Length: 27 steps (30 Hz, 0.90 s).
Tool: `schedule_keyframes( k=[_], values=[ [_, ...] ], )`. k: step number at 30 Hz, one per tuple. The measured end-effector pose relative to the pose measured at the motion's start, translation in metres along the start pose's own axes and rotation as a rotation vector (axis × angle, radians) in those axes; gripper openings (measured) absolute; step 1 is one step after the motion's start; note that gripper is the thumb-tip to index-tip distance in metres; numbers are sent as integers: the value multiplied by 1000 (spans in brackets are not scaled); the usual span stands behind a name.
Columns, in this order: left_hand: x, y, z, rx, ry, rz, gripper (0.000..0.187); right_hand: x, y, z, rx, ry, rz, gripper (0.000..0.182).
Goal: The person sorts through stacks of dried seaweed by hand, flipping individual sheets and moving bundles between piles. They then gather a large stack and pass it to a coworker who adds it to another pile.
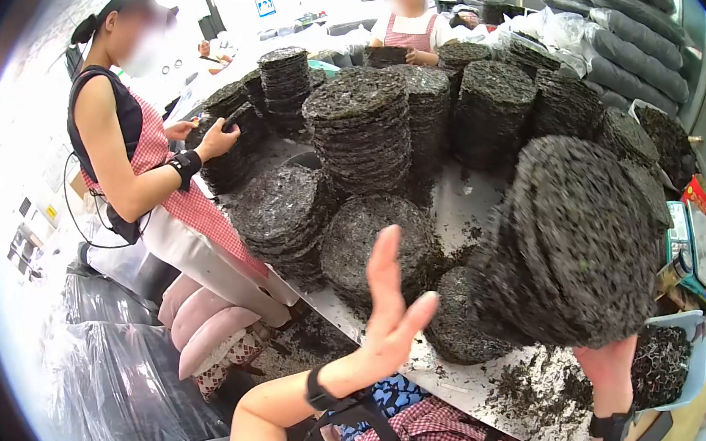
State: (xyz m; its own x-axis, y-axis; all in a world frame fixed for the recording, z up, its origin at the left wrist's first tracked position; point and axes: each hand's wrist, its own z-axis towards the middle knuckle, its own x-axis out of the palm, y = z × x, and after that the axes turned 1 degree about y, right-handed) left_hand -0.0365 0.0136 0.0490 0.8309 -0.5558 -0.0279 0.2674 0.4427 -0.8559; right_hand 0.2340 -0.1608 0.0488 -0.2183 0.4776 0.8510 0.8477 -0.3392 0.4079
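Observation:
My right hand (606, 368) grips a thick stack of round, dark dried seaweed sheets (576, 242) from below. That stack is tilted up on its side above the table, slightly blurred, and hides most of my right fingers. My left hand (391, 326) is raised to the left of it, fingers apart, with nothing in it. Behind my left hand stands a stack of seaweed (350, 250), partly covered by the hand in this view. A lower seaweed stack (457, 333) sits on the table between my hands, partly hidden by the held one.
Several tall seaweed stacks (358, 127) crowd the white table (456, 205). Loose flakes (535, 400) litter its near edge. A light blue bin (696, 364) of scraps stands at right. One co-worker (145, 132) handles seaweed at left, another (409, 35) at the back. Filled bags (640, 61) are piled behind.

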Motion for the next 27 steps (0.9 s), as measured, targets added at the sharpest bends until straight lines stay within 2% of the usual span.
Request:
schedule_keyframes(
  k=[2, 3, 6, 7, 11, 15, 18, 21, 25, 27],
  values=[
    [-31, 7, -15, -97, -108, 28, 82, 19, -20, 17, 86, 103, -67, 55],
    [-43, 7, -22, -137, -155, 36, 82, 30, -31, 29, 143, 146, 8, 54],
    [-74, 7, -39, -208, -259, 73, 81, 60, -67, 62, 311, 563, -90, 54],
    [-81, 3, -42, -226, -267, 88, 81, 75, -85, 69, 304, 466, -35, 58],
    [-102, 2, -51, -271, -347, 35, 79, 114, -141, 88, 313, 583, -131, 65],
    [-116, 4, -49, -233, -362, 28, 80, 108, -172, 121, 424, 705, -204, 63],
    [-123, 9, -49, -216, -357, 73, 80, 104, -184, 133, 425, 677, -285, 69],
    [-126, 15, -47, -197, -358, 34, 84, 107, -194, 122, 399, 628, -292, 61],
    [-127, 9, -37, -225, -347, -128, 94, 94, -197, 133, 474, 556, -333, 56],
    [-129, 10, -29, -138, -360, -56, 93, 110, -208, 123, 445, 600, -301, 52]
  ],
)
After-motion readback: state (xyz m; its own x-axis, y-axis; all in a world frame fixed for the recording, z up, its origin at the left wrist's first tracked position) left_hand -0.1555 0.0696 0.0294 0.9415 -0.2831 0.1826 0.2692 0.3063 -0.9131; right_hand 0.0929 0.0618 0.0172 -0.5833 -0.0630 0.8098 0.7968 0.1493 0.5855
